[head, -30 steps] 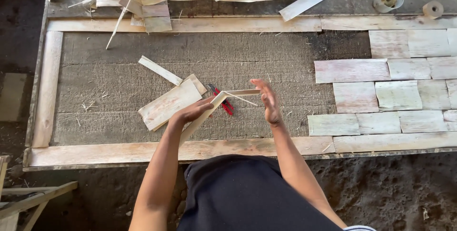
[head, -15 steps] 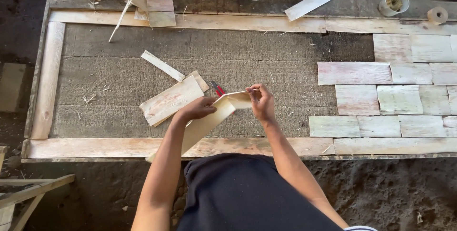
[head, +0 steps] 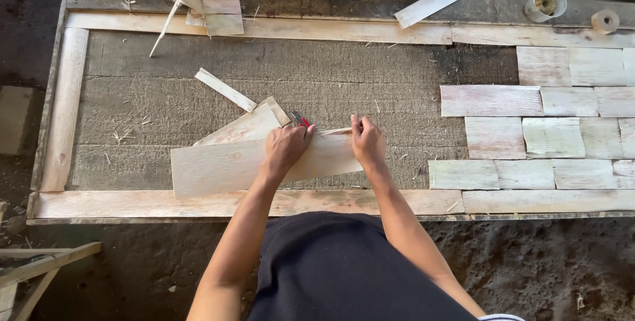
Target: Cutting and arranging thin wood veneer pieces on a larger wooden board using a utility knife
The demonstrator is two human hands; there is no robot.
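We see the left hand [head: 286, 149] pressing flat on a pale wooden board [head: 225, 170] lying inside the wooden frame [head: 66, 96]. The right hand [head: 368, 142] pinches the board's right end; a red-handled tool [head: 301, 121] lies just behind.
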